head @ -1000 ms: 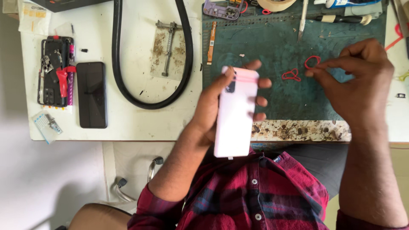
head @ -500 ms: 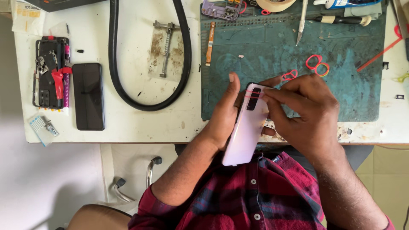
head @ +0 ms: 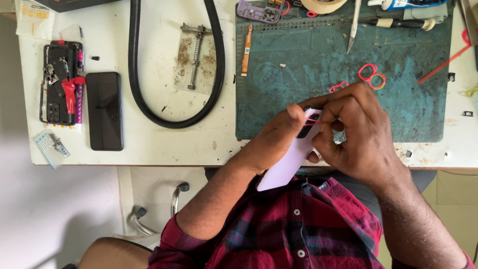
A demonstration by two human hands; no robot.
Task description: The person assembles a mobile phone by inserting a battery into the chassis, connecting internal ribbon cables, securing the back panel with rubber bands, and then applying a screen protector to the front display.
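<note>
My left hand (head: pixel 279 137) grips a pale pink smartphone (head: pixel 286 164) back side up, tilted over the table's near edge. My right hand (head: pixel 356 132) is closed over the phone's top end by the dark camera block (head: pixel 304 127), pinching a thin red rubber band (head: pixel 314 120) against it. More red and orange rubber bands (head: pixel 371 75) lie on the green work mat (head: pixel 308 69) just beyond my fingers, with another small red band (head: pixel 338 87) closer.
A black phone (head: pixel 104 110) and an opened phone frame with a red clip (head: pixel 62 82) lie at the left. A black hose loop (head: pixel 174 65), metal bracket (head: pixel 195 56), flex cable (head: pixel 246 50), tweezers (head: pixel 354 25) and tape roll (head: pixel 323 5) sit further back.
My right hand left the rubber bands on the mat and came to the phone's top end with one band. The phone has tilted and dropped lower, toward the table's near edge.
</note>
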